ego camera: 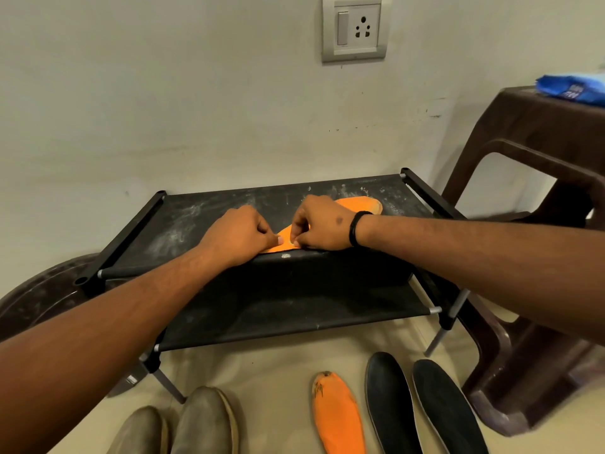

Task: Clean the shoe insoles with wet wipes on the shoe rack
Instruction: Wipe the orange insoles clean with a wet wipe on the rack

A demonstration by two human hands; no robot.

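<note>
Dusty black shoe rack [203, 217] standing against wall; left hand [240, 235] and right hand [319, 224] both pinching orange insole [361, 204] lying on its top shelf.

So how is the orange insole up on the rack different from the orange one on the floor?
The orange insole on the rack lies across the shoe rack top, with the left hand and right hand pinching its near end. The orange insole on the floor lies untouched, pointing toward the rack, beside two black insoles. The floor one shows whole; hands cover much of the rack one. Both are the same orange.
</note>
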